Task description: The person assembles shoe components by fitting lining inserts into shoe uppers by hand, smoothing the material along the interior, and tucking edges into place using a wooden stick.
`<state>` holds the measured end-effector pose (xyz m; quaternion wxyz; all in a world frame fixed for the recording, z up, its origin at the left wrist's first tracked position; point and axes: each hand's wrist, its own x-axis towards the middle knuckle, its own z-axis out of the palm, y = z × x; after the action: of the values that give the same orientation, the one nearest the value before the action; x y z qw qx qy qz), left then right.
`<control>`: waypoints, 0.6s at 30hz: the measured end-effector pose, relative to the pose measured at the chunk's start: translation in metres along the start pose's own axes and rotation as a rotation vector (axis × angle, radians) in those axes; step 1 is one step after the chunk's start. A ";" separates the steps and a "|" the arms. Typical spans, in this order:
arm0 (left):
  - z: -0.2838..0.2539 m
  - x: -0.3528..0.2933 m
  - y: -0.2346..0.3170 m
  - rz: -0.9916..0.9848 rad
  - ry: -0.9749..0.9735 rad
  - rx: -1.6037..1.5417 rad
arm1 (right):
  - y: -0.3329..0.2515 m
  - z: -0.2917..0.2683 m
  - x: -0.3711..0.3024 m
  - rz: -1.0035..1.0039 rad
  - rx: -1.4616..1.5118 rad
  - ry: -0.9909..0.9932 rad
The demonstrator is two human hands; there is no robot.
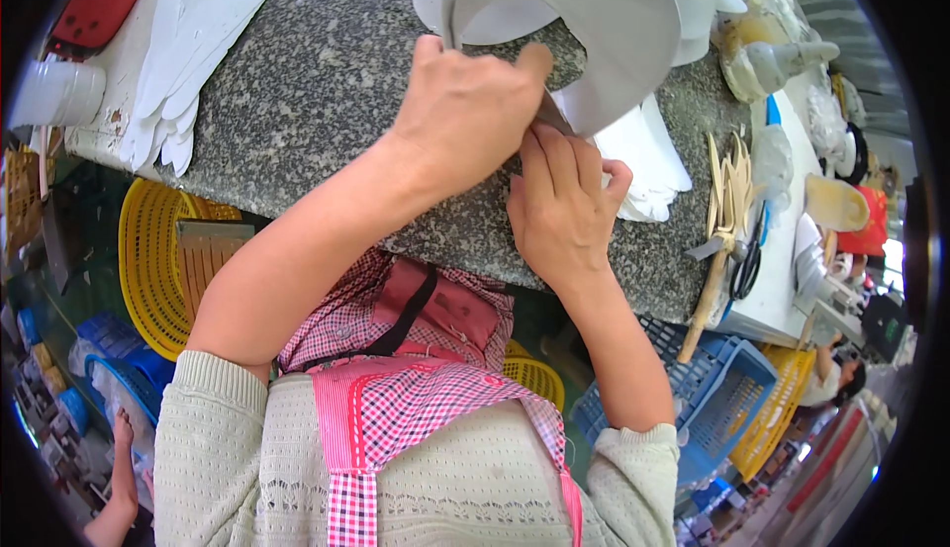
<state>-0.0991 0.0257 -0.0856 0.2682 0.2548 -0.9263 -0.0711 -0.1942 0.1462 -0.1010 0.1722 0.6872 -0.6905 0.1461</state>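
Observation:
A large, pale grey-white curved sheet (623, 38), shaped like a hat brim with a rounded opening, stands partly raised over the speckled stone tabletop (327, 62). My left hand (470, 107) is closed on its near edge, knuckles up. Just right of it and nearer me, my right hand (566, 206) has its fingers bent and pressed together at the sheet's lower corner, touching a narrow brownish strip between the hands. Their fingertips are partly hidden. Beside my right hand lies a stack of flat white pieces (648, 166).
Long white flat pieces (203, 47) lie at the left, by stacked white cups (59, 94). Rightward are a wooden-handled brush-like tool (727, 211), black-handled scissors (745, 270) and a white jug (695, 3). Yellow (148, 270) and blue (727, 399) baskets stand below the table.

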 end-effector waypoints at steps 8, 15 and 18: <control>-0.017 0.017 0.003 0.085 -0.168 0.047 | 0.005 0.005 0.002 0.079 0.221 0.065; -0.018 0.013 0.007 0.080 -0.188 0.048 | -0.001 -0.002 0.006 0.264 0.385 0.015; -0.015 0.010 0.011 0.073 -0.210 0.044 | 0.003 -0.001 -0.004 0.245 0.441 0.051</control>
<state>-0.1030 0.0295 -0.0652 0.1663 0.2177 -0.9594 -0.0672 -0.1971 0.1502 -0.1020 0.0168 0.6152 -0.7157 0.3302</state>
